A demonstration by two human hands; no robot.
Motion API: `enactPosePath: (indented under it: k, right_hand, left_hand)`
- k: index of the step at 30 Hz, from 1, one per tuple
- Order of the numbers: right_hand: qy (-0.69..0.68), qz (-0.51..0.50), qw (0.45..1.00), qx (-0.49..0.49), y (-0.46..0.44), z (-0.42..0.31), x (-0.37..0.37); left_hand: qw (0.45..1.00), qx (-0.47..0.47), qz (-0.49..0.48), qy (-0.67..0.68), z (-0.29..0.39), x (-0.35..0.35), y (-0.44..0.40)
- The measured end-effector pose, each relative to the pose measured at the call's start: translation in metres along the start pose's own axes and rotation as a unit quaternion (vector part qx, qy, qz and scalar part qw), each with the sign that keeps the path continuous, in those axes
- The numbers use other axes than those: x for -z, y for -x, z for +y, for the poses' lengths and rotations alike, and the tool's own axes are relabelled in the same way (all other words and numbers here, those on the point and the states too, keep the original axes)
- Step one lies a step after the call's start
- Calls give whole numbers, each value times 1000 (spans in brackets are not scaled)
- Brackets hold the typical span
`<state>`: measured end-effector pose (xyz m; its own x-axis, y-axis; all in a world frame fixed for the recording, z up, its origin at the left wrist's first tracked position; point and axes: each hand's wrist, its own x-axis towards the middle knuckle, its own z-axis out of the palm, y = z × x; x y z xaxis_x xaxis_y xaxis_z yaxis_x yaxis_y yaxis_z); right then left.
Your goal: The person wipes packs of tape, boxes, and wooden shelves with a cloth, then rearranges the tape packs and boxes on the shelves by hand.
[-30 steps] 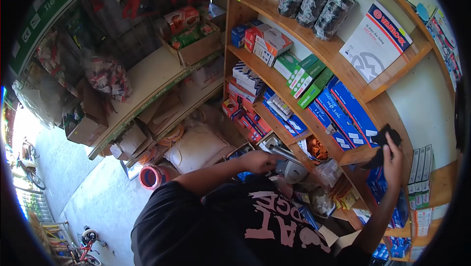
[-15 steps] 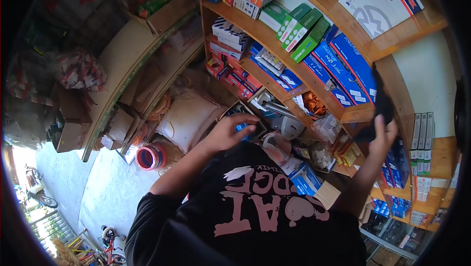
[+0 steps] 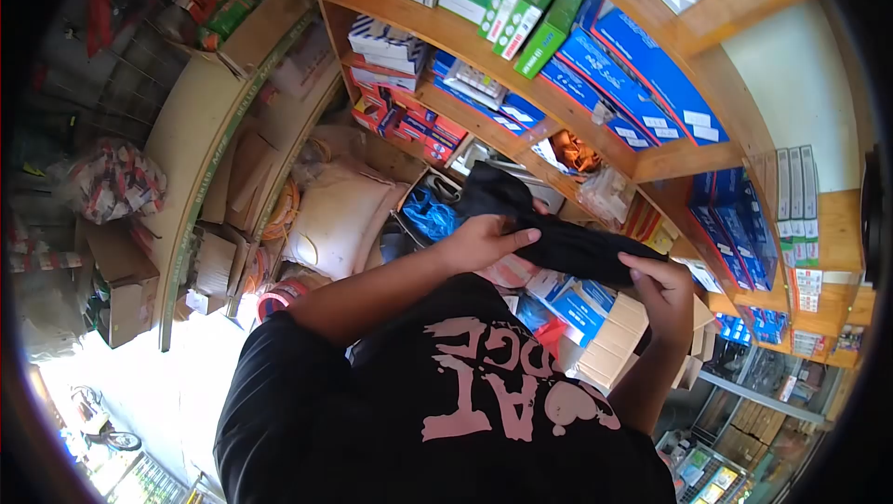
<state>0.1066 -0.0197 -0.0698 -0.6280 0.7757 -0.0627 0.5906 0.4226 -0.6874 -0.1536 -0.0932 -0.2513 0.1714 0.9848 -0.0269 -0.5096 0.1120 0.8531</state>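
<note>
A long piece of black cloth (image 3: 586,251) stretches between my two hands in front of my chest. My left hand (image 3: 486,242) grips it toward its left end, thumb on top, and a loose bunched part rises beyond the fingers. Pinched between thumb and fingers of my right hand (image 3: 662,285) is the other end. What exact kind of cloth item it is, I cannot make out. Behind my left hand lies a blue plastic bag (image 3: 430,216) in a box.
Wooden shelves hold green boxes (image 3: 551,28) and blue boxes (image 3: 605,72). A white sack (image 3: 335,225) leans at the left. An open cardboard box (image 3: 614,341) stands below my right hand. A glass display case (image 3: 758,383) is at the lower right.
The black cloth, earlier hanging from my right hand at the right, has come down to the middle. My left hand, empty before, now grips it too. The view has shifted.
</note>
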Motion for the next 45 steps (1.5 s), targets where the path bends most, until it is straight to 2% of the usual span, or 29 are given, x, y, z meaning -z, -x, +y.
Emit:
enactPosePath:
  k: [2, 3, 5, 7, 8, 11, 12, 15, 16, 19, 20, 22, 23, 24, 25, 29, 30, 32, 33, 34, 36, 37, 38, 39, 42, 45]
  right_hand:
    - [-2, 23, 999, -22, 27, 29, 16]
    - [-17, 32, 999, -38, 39, 43, 25]
    - [-68, 36, 994, -77, 58, 63, 37]
    - [-142, 34, 981, -129, 81, 81, 45]
    - [-131, 9, 979, -155, 94, 99, 50]
    - [-130, -40, 977, -162, 122, 134, 46]
    - [-59, -100, 979, -170, 128, 137, 50]
    - [-114, -95, 978, -144, 149, 162, 48]
    - [-128, -81, 979, -136, 152, 161, 56]
    - [-138, 24, 987, -83, 161, 148, 95]
    - [-149, 86, 984, -51, 163, 135, 110]
    - [-102, 239, 965, 33, 164, 107, 137]
    - [-24, 270, 953, 136, 163, 107, 158]
    - [-70, 310, 931, 178, 163, 98, 170]
    - [-134, 318, 897, 275, 162, 104, 194]
    - [-311, 326, 812, 371, 142, 59, 245]
    - [-370, 211, 805, 413, 134, 50, 253]
    - [-400, 265, 772, 417, 114, 39, 247]
    - [-416, 292, 754, 417, 102, 38, 239]
    - [-392, 293, 765, 417, 90, 42, 229]
    - [-345, 297, 787, 417, 67, 49, 207]
    - [-349, 323, 794, 379, 63, 52, 189]
    - [-355, 347, 799, 339, 59, 56, 171]
    - [-349, 364, 760, 409, 48, 59, 140]
    - [-347, 331, 805, 350, 18, 96, 57]
    - [-341, 287, 852, 275, 7, 139, -16]
  left_hand:
    - [997, 11, -35, 64, -34, 7, 8]
    - [983, -8, -64, 171, -58, 10, 10]
    - [914, -23, -132, 383, -65, 1, 16]
    - [872, -8, -123, 474, -67, -32, 30]
    - [850, -11, -135, 509, -63, -50, 34]
    - [875, 93, -89, 467, -68, -91, 42]
    - [901, 72, -35, 426, -92, -102, 43]
    - [933, 49, -43, 353, -98, -125, 46]
    - [921, 33, -15, 389, -100, -134, 50]
    - [937, 33, -16, 346, -130, -135, 48]
    - [961, 0, 11, 275, -143, -135, 49]
    - [975, 59, 32, 211, -156, -139, 52]
    - [979, 79, 26, 185, -158, -142, 50]
    - [989, 78, -22, 124, -160, -146, 44]
    - [993, 76, -70, 63, -161, -151, 35]
    - [956, 69, -254, -133, -140, -206, -10]
    - [937, 69, -293, -177, -135, -229, -21]
    - [911, 70, -380, -142, -162, -265, -31]
    - [903, 69, -418, -74, -178, -280, -32]
    - [887, 73, -456, -6, -194, -295, -34]
    - [877, 175, -419, 157, -192, -321, -28]
    - [862, 272, -341, 259, -180, -339, -22]
    - [824, 361, -255, 354, -175, -348, -18]
    - [836, 350, -235, 352, -179, -349, -14]
    - [865, 322, -179, 342, -188, -342, -2]
    - [803, 378, -145, 438, -207, -326, 6]
